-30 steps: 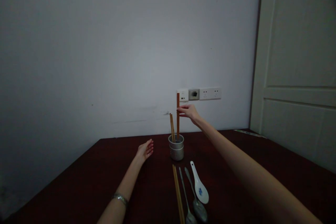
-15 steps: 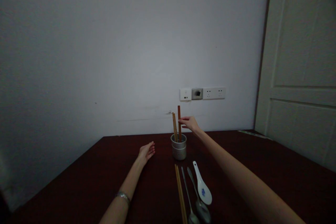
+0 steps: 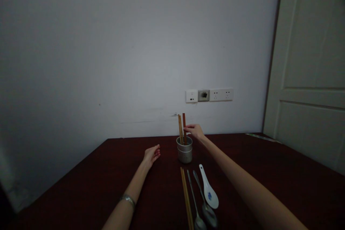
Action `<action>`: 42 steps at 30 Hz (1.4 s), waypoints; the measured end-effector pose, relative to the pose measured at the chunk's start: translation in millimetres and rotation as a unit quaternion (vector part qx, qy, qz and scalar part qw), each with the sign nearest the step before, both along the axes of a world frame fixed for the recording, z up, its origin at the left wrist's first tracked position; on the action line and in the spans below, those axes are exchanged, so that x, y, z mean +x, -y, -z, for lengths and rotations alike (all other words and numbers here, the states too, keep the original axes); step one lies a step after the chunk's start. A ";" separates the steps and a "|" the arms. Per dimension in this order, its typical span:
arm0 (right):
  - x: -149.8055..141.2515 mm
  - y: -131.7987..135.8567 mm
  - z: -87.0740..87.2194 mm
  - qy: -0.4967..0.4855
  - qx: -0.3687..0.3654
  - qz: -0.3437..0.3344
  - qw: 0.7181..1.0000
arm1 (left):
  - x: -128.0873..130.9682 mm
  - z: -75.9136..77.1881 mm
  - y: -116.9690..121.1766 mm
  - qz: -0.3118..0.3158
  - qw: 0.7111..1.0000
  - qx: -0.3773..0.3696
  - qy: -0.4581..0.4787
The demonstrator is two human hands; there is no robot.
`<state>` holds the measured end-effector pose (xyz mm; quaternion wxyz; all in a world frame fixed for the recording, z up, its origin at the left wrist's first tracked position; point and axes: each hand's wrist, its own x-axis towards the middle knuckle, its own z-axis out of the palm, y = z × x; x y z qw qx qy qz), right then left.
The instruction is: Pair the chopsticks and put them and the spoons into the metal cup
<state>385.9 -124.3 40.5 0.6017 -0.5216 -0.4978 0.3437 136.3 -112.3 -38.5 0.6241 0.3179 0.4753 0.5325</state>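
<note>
A metal cup (image 3: 185, 155) stands on the dark red table, with a pair of light wooden chopsticks (image 3: 180, 125) leaning inside it. My right hand (image 3: 195, 130) pinches reddish-brown chopsticks (image 3: 184, 120), held upright, whose lower ends are inside the cup. To the left of the cup, my left hand (image 3: 151, 155) rests on the table with its fingers curled in and nothing seen in them. In front of the cup lie more light chopsticks (image 3: 187, 197), a thin long-handled metal spoon (image 3: 192, 192), a larger metal spoon (image 3: 209, 215) and a white ceramic spoon (image 3: 209, 190) with a blue mark.
Behind the table (image 3: 88, 183) rises a pale wall with a row of sockets (image 3: 221, 95). A panelled door (image 3: 312, 61) is on the right. A flat narrow strip (image 3: 263, 138) lies near the table's back right edge.
My right hand has moved down a little, and the reddish-brown chopsticks sit lower in the cup. My left hand stays beside the cup. The view has shifted slightly.
</note>
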 end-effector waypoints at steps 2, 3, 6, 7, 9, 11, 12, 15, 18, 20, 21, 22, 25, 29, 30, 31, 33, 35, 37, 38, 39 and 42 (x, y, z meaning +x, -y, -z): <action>-0.2 -2.0 3.4 -0.001 0.004 -0.002 1.000 | 0.2 -1.1 1.8 0.000 1.000 0.003 0.001; -0.5 -2.6 4.5 -0.001 0.006 -0.002 1.000 | 0.3 -1.6 2.6 0.001 1.000 0.005 0.002; -1.4 -3.6 5.6 -0.002 0.011 0.001 1.000 | 0.3 -2.4 4.3 0.002 1.000 0.009 0.002; -1.7 -3.9 5.5 -0.002 0.013 0.001 1.000 | 0.4 -2.4 4.6 0.002 1.000 0.010 0.001; -2.3 -4.2 5.3 -0.002 0.015 0.000 1.000 | 0.5 -2.2 4.5 -0.002 1.000 0.010 0.001; -2.8 -4.1 5.0 -0.002 0.017 -0.001 1.000 | 0.6 -1.6 3.8 -0.003 1.000 0.010 0.001; -3.1 -3.9 4.9 -0.002 0.017 -0.001 1.000 | 0.6 -1.3 3.4 -0.003 1.000 0.011 0.002; -3.8 -2.6 4.0 -0.003 0.019 0.000 1.000 | 0.6 -0.6 2.5 -0.003 1.000 0.010 0.002; -4.0 -1.4 3.1 -0.003 0.023 -0.002 1.000 | 0.9 -0.4 2.0 -0.006 1.000 0.008 -0.003; -4.1 -1.4 2.9 -0.003 0.024 -0.003 1.000 | 1.3 -0.2 1.5 -0.009 1.000 0.007 -0.005; -4.1 -1.6 3.0 -0.003 0.025 -0.004 1.000 | 1.4 0.0 1.2 -0.010 1.000 0.007 -0.004; -4.2 -2.0 3.1 -0.004 0.025 -0.004 1.000 | 1.5 0.2 0.7 -0.012 1.000 0.006 -0.004; -4.2 -3.5 3.7 -0.007 0.026 -0.005 1.000 | 1.4 1.2 -0.6 -0.012 1.000 0.007 -0.004; -3.7 -5.3 4.2 -0.007 0.029 -0.011 1.000 | 0.9 2.0 -1.1 -0.006 1.000 0.010 -0.005; -3.6 -5.8 4.4 -0.006 0.029 -0.014 0.999 | 0.8 2.0 -1.0 -0.005 1.000 0.009 -0.006; -3.5 -6.2 4.5 -0.005 0.029 -0.016 0.999 | 0.8 2.0 -0.8 -0.004 1.000 0.009 -0.007; -3.3 -7.2 5.0 -0.002 0.030 -0.019 0.999 | 0.9 2.0 -0.5 -0.005 1.000 0.009 -0.009; -3.2 -8.1 5.3 0.001 0.031 -0.021 0.999 | 1.1 2.0 -0.3 -0.006 1.000 0.011 -0.010; -3.0 -8.6 5.3 0.005 0.032 -0.023 0.999 | 1.2 2.1 -0.1 -0.009 1.000 0.012 -0.012; -2.8 -8.7 5.2 0.007 0.032 -0.024 0.999 | 1.3 2.0 0.0 -0.010 1.000 0.012 -0.013; -2.6 -8.6 5.0 0.009 0.032 -0.025 0.999 | 1.3 1.9 0.1 -0.011 1.000 0.012 -0.013; -1.6 -8.1 4.4 0.013 0.030 -0.025 0.999 | 1.0 1.4 0.8 -0.009 1.000 0.013 -0.011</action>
